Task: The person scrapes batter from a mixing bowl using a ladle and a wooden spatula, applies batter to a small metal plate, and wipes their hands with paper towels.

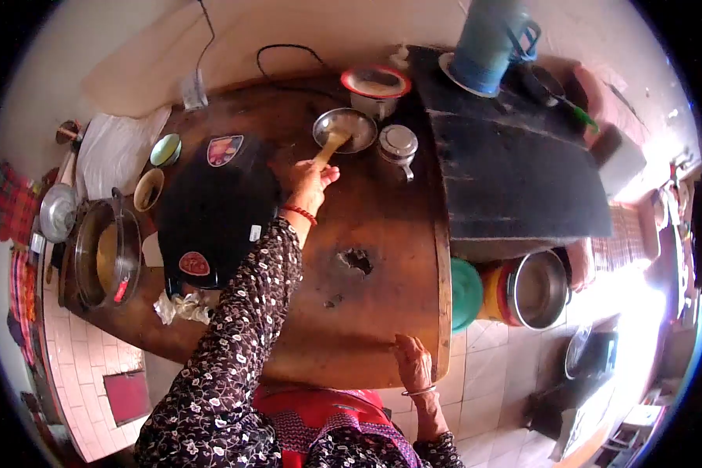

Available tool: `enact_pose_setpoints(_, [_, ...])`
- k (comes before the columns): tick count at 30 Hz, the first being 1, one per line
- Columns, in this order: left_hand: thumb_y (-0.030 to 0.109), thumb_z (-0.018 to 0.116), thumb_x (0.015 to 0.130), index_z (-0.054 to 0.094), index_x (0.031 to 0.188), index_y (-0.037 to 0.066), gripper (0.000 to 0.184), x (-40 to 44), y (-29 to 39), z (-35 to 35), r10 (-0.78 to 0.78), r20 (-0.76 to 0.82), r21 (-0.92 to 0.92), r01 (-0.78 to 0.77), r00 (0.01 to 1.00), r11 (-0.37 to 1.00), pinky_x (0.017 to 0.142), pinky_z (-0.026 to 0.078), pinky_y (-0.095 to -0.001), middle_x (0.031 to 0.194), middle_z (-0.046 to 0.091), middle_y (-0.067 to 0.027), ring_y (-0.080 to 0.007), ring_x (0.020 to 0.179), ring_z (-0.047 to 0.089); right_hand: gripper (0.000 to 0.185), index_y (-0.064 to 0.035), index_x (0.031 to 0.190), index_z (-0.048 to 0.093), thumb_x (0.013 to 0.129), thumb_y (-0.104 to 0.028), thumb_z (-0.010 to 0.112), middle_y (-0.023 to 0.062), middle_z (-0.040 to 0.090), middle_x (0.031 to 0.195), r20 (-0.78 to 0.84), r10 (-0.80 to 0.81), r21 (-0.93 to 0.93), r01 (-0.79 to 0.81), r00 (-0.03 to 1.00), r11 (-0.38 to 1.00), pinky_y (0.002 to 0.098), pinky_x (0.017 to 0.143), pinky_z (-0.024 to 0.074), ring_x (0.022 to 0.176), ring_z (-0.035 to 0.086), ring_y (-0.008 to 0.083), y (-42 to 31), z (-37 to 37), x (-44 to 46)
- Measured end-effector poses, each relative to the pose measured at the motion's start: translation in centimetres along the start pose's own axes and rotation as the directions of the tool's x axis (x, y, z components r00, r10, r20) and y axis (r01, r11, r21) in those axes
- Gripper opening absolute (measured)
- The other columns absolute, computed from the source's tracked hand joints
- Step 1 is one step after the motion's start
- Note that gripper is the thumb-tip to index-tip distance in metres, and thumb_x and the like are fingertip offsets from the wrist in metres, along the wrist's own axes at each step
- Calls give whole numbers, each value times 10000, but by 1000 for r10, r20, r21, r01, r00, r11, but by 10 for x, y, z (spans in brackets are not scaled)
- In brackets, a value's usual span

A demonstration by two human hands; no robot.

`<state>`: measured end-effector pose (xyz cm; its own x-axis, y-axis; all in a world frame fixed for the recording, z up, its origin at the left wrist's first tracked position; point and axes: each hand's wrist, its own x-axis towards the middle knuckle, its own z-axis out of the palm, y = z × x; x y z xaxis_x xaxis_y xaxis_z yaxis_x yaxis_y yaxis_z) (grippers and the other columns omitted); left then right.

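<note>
The likeliest trouble is at the small metal bowl (363,141), which sits on the far part of the surface (398,234): the left hand (310,186) reaches well out to it, fingers clamped on the handle of a pale, flat-ended utensil (332,147) whose broad end is in the bowl. Pressing on one side of the rim could tip or slide this light-looking dish, since no hand steadies it. A sideways swing could knock the lidded metal cup (398,143) just beside it, or the red-rimmed enamel pot (376,84) behind. The loose patterned sleeve (246,312) runs close along the black appliance (218,187) and might catch its edge. The right hand (413,363) is by the near edge of the surface, fingers loosely bent with small gaps between them and nothing visible in their hold; whether they touch the wood cannot be told. The bowl is round, shallow and shiny, its contents too blurred to name; the utensil looks like wood. The cup has a rounded lid and a looped handle, and the appliance is smooth and dark, with bright stickers. The surface is reddish-brown, worn and glossy in places, with a ragged dark scar (356,262) that could snag anything dragged across.
</note>
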<state>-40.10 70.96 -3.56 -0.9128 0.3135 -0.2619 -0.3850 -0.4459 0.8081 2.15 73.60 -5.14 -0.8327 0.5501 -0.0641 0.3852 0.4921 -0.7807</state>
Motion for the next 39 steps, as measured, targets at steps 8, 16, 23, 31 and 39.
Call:
enact_pose_setpoints(8, [71,503,870,546,921,-38,128,-95,8,30,152,79,-325,-118,985,938,730,537,-375,851,616,-132,-244,755,627,210,-11,1022,532,827,-86,549,206,586,892,57,-284,117,276,957,954,430,664,476,806,577,389,-49,-2,91])
enact_pose_setpoints(16, [134,471,916,512,1055,-8,203,-186,16,26,-88,127,-165,109,988,980,724,542,-381,955,605,-147,-261,826,627,304,-8,1135,503,870,-152,543,147,617,948,141,-27,807,-99,990,582,344,766,486,847,604,228,-173,-18,201])
enact_pose_setpoints(23, [264,481,930,497,1009,20,257,-129,-9,11,-151,-71,-55,148,986,988,674,540,-358,905,593,-125,-224,740,625,216,-15,1050,517,843,-75,510,103,605,862,-155,-79,484,145,985,863,287,661,464,747,564,171,-155,-26,217])
enact_pose_setpoints(31, [300,630,834,358,1164,28,507,51,-45,30,-75,-178,-77,62,981,995,694,545,-442,1055,491,-164,-290,868,585,192,-10,1032,482,875,-121,477,86,596,733,254,48,452,-163,966,877,277,568,465,628,555,139,-104,-60,174])
enact_pose_setpoints(39, [25,541,748,398,1158,1,435,48,-19,52,-78,-72,-78,73,994,994,671,584,-434,1115,484,-175,-308,917,578,178,-13,1000,497,830,-65,496,140,641,741,340,96,486,-262,935,833,314,542,503,595,631,220,-85,-47,139])
